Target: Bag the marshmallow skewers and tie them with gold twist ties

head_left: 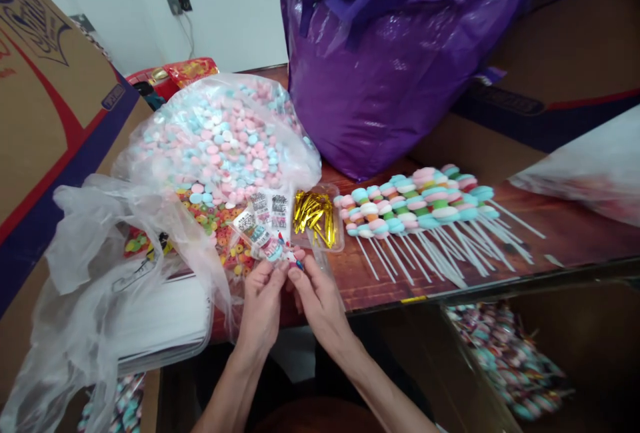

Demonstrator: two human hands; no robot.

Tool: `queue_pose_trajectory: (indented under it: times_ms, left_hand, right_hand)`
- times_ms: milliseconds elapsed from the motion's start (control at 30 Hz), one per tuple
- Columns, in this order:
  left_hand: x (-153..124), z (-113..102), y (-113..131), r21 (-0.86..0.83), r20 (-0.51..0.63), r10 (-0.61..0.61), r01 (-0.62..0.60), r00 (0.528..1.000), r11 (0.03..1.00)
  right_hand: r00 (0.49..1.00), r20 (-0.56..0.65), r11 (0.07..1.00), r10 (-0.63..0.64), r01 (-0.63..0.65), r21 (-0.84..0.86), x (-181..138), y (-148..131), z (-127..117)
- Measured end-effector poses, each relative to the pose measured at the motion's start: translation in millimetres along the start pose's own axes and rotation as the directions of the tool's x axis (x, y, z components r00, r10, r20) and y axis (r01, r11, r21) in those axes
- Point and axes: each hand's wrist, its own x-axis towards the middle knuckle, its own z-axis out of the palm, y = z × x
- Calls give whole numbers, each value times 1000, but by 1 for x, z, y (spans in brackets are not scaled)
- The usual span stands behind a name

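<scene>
Both my hands meet at the table's front edge, fingertips pinched together. Between them is a small printed plastic wrapper [274,248] with blue, red and white print. My left hand [263,293] closes on its lower left side and my right hand [313,286] on its lower right. Whether anything is inside it, I cannot tell. Just beyond lie more printed wrappers [270,210], and beside them a clear plastic tub [341,233] of gold twist ties [316,216]. To the right, candy skewers [415,203] on white sticks lie stacked in rows.
A big clear bag of pink and blue candies [235,136] stands behind ring candies [215,216]. At left are a crumpled plastic bag [100,273], a tub of white sticks [160,316] and a cardboard box [55,106]. A purple bag [390,80] rises behind; wrapped skewers [505,353] lie below right.
</scene>
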Motion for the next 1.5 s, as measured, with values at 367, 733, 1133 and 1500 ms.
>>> queue_pose_trajectory:
  times_ms: [367,733,1133,1500]
  left_hand:
    - [8,-9,18,-268,8,65,-60,998,962]
    - [6,-5,6,-243,-72,-75,55,995,968]
    - [12,-3,1,-178,-130,-69,45,989,983]
    - [11,4,-3,-82,-217,67,-86,974,993]
  right_hand:
    - [957,290,744,26,175,-645,34,-40,-26]
    - [899,408,-16,-156,411,-912,111,-31,-62]
    - [895,387,167,-221,426,-889,114,-31,-68]
    - [945,-76,912,-319,285,-294,92,-38,-57]
